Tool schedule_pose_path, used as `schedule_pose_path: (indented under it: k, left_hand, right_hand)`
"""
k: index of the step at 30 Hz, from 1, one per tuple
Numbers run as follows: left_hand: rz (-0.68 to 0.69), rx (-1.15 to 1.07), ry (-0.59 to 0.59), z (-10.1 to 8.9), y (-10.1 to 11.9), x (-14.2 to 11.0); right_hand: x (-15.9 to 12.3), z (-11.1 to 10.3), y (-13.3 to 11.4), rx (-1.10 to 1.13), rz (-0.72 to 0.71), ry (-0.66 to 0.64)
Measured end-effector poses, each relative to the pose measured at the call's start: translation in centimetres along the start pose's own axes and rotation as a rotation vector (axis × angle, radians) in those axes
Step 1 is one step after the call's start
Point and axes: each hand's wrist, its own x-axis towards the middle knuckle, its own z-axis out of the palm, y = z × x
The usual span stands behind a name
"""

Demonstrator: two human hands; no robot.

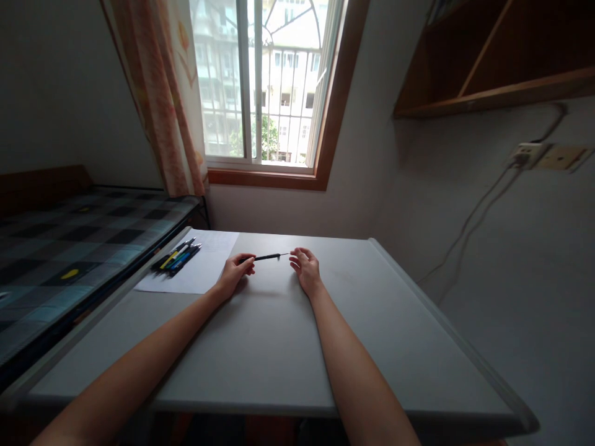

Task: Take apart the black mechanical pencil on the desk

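My left hand (236,271) is closed around the left end of a thin black pen (267,257), which it holds level just above the grey table (288,334). The pen's fine tip points right. My right hand (304,267) is by that tip, fingers curled in a loose pinch near it; whether they touch the tip I cannot tell. Both forearms stretch out over the table from the near edge.
A white sheet of paper (193,272) lies at the table's far left with several pens (176,256) on its left corner. A bed with a checked cover (69,235) runs along the left. Window, curtain, wall shelf and a socket with cables surround the table.
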Motion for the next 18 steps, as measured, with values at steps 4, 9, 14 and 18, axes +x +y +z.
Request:
schedule_pose_path:
  k: [4, 9, 14, 18]
  left_hand:
    - [0.007, -0.014, 0.005, -0.02, -0.16, 0.11]
    - [-0.009, -0.021, 0.012, 0.04, -0.11, 0.12]
    - [-0.046, -0.064, 0.038, 0.14, 0.2, 0.13]
    - [-0.08, -0.103, 0.071, 0.16, 0.34, 0.25]
  right_hand:
    - [0.14, -0.02, 0.06, 0.035, 0.021, 0.039]
    - [0.31, -0.05, 0.09, 0.106, 0.032, 0.078]
    - [0.44, -0.08, 0.14, 0.118, 0.0, 0.131]
    - [0.64, 0.03, 0.56, 0.024, -0.034, 0.126]
